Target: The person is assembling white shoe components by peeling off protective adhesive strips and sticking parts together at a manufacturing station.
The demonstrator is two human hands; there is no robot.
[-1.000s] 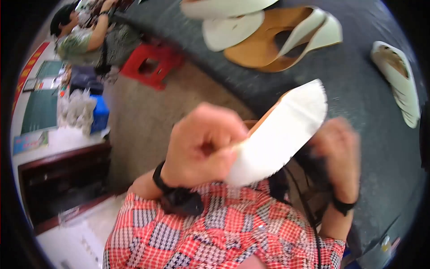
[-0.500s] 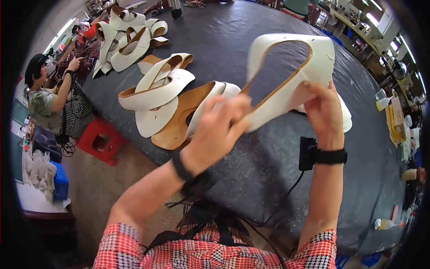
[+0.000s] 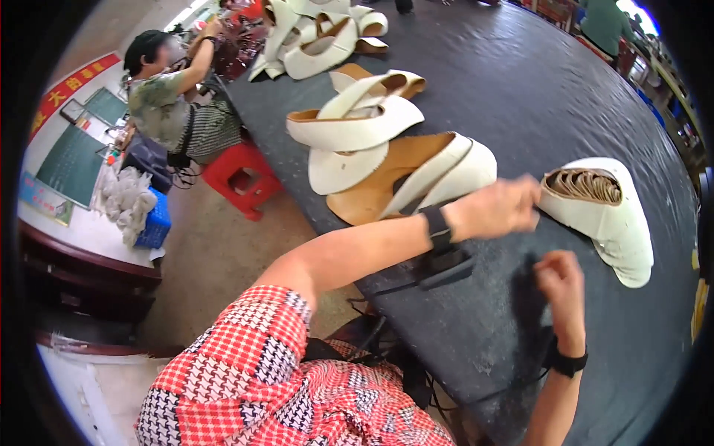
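Note:
A neat stack of nested white shoe uppers [image 3: 628, 215] lies at the right of the table, its tan inner edges showing in layers. Beside its left end is my left hand [image 3: 500, 208], blurred, fingertips close to the stack; whether they touch it or hold anything cannot be made out. My right hand [image 3: 561, 286] hovers below the stack, fingers curled in with nothing visible in them. Left of my left hand lie loose white uppers with tan lining [image 3: 424, 175], overlapping another pair of crossed uppers [image 3: 357, 130].
A dark sheet covers the table [image 3: 491, 97]. More white uppers [image 3: 321, 48] are heaped at its far left. A co-worker [image 3: 167, 97] sits beyond the left edge, near a red stool [image 3: 242, 178]. A blue basket [image 3: 154, 219] with pale cloth stands further left.
The white upper that was stretched between my hands is out of them. Both hands are apart from it, and the stack at right shows fully. The view has turned, shifting the scene.

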